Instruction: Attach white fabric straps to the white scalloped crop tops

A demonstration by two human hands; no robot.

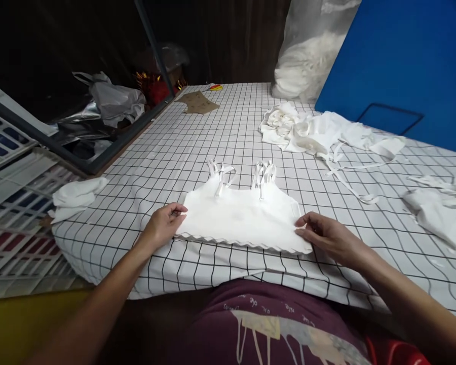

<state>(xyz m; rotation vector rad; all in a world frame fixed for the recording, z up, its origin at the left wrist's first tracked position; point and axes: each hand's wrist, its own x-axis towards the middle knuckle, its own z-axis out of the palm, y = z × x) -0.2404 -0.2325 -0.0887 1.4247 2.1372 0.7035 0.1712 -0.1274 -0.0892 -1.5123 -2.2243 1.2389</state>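
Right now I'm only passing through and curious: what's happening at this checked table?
A person seated at the table covered in white cloth with a black grid is handling a small white strappy top with a scalloped hem, laid flat in front of them. The left hand touches its left edge and the right hand its right edge. A heap of white fabric pieces with loose straps lies further back on the right, and a brown cardboard pattern piece at the far end.

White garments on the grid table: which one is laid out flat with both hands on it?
The strapped top nearest the person, left hand and right hand at its side edges; the other white pieces lie crumpled farther off.
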